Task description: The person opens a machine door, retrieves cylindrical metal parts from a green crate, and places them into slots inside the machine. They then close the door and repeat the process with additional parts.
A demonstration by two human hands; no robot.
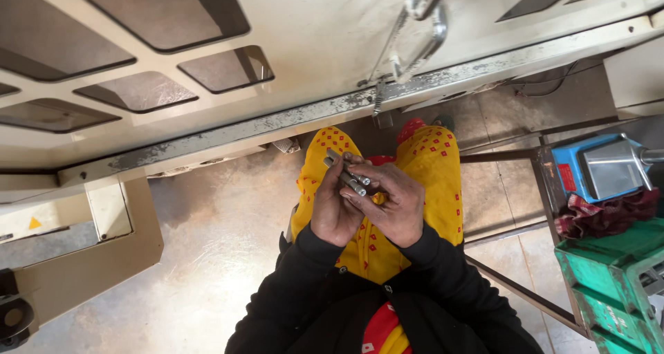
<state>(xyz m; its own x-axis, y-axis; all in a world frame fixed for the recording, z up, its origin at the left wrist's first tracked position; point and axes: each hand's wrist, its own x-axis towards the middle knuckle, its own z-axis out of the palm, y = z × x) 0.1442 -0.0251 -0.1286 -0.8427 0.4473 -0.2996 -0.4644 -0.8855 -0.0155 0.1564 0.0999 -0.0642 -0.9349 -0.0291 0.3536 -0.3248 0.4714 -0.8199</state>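
Both of my hands meet in front of my body, over yellow clothing with red dots. My left hand [334,212] grips a small bunch of short grey metal pins [346,174] that stick out above its fingers. My right hand [389,203] lies against the left one, its fingers curled over the pins' lower ends. Black sleeves cover both forearms.
A large cream machine body [311,43] with dark cut-outs spans the top, its worn metal edge [332,108] running across just ahead of my hands. A blue box with a metal plate [598,164], a red cloth [609,216] and a green metal block [615,278] stand at right.
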